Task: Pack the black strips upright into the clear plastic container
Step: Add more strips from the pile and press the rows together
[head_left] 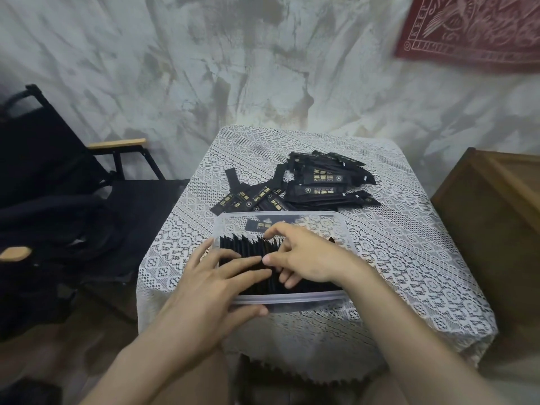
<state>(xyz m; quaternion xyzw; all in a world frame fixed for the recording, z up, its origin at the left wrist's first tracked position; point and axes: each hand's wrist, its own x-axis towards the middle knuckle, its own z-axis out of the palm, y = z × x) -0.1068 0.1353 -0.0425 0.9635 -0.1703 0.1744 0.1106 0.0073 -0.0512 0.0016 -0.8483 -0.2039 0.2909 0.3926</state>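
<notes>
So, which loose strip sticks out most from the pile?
The black strip at the far-left corner of the pile: it juts out alone over the lace tablecloth, only its near end touching the heap, while the others lie overlapped.

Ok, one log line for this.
left hand presses upright black strips | right hand grips some | clear plastic container part-filled | loose strip pile behind

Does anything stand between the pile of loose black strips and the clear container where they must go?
Nothing visible does. The pile lies directly behind the far rim of the container, which has no lid on. Only the left hand and right hand are over the packed strips inside, covering the near part.
</notes>
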